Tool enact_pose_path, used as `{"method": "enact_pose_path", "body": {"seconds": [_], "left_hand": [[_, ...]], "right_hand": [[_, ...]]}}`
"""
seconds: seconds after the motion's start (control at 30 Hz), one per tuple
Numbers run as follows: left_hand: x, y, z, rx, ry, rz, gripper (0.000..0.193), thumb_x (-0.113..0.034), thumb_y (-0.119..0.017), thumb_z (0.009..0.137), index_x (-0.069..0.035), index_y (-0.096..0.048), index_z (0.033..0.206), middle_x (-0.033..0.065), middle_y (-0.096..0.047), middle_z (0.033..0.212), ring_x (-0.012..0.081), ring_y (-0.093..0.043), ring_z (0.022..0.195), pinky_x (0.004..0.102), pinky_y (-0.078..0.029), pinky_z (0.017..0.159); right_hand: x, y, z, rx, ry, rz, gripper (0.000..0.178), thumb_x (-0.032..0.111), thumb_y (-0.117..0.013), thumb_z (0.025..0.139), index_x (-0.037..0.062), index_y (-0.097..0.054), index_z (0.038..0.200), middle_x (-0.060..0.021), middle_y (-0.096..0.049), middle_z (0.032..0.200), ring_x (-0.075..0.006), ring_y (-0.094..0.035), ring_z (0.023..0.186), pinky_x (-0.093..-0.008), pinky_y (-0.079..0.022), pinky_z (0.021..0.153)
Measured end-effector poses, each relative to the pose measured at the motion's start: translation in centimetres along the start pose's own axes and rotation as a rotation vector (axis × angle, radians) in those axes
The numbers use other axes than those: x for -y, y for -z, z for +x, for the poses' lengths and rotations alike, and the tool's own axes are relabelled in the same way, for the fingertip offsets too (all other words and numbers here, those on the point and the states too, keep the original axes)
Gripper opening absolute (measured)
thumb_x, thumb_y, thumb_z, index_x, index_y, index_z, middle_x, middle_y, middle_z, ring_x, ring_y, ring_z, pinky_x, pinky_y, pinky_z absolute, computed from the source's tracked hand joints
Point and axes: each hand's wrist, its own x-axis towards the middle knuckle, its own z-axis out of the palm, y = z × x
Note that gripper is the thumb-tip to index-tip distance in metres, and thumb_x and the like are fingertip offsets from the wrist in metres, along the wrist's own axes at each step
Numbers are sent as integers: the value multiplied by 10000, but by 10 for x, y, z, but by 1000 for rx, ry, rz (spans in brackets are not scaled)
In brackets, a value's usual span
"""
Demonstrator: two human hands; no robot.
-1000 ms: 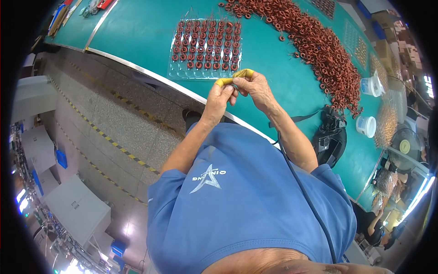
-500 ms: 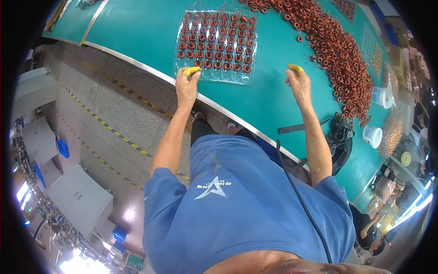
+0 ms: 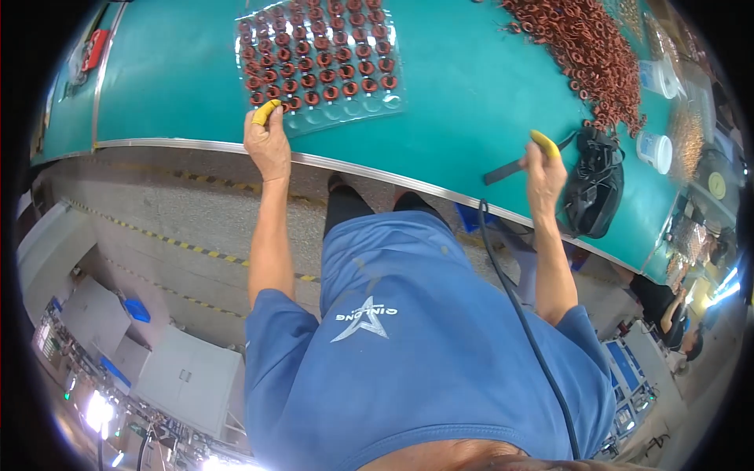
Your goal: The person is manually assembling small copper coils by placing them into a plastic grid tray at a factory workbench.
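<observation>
Red ring coils (image 3: 324,58) fill most of a clear plastic tray (image 3: 330,121) in the upper middle of the frame, with one row of bare pockets (image 3: 371,104) along its near edge. Left hand (image 3: 269,147), yellow finger cover (image 3: 267,112) and all, is right at the tray's lower-left corner, fingers bent like a pinch; can't tell if it's gripping a coil there or just touching one. Right hand (image 3: 545,180) hangs over the green surface (image 3: 448,98) right of centre, fingers curled in, contents impossible to make out. Loose coil pile (image 3: 593,67) is upper right. I'd call this the tray-filling step; imo the next move calls for lining a coil up with a bare pocket and letting go cleanly, without bumping its neighbours.
</observation>
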Motion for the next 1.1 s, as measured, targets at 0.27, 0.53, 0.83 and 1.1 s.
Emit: {"method": "enact_pose_path", "body": {"seconds": [0.27, 0.53, 0.83, 1.1], "left_hand": [[33, -9, 23, 93, -194, 48, 157, -141, -675, 845, -7, -670, 928, 129, -624, 888, 293, -599, 849, 355, -462, 755], [42, 8, 30, 223, -292, 181, 194, -196, -648, 875, -25, -687, 957, 116, -662, 876, 254, -629, 791, 352, -480, 718], [72, 3, 23, 45, -330, 240, 233, -181, -654, 861, 3, -686, 1001, 118, -669, 854, 237, -621, 750, 362, -483, 711], [59, 24, 12, -135, -87, -186, 298, -159, -626, 891, 25, -616, 1125, 67, -641, 920, 138, -595, 810, 274, -478, 728]], "right_hand": [[2, 1, -104, -203, -163, -21, 205, 117, -591, 930, 13, -639, 1100, 15, -577, 705, -47, -523, 608, -192, -419, 552], [-33, -5, -217, -278, -332, -133, 168, 109, -612, 901, 13, -663, 1030, 10, -621, 706, -39, -546, 596, -212, -447, 562], [-144, 0, -235, 278, -360, -410, 186, 124, -556, 849, -11, -628, 955, -215, -618, 782, -374, -624, 755, -416, -485, 663], [-178, 17, -233, 510, -377, -412, 276, 190, -557, 851, -35, -635, 991, -202, -654, 763, -329, -653, 709, -403, -505, 663]]}}
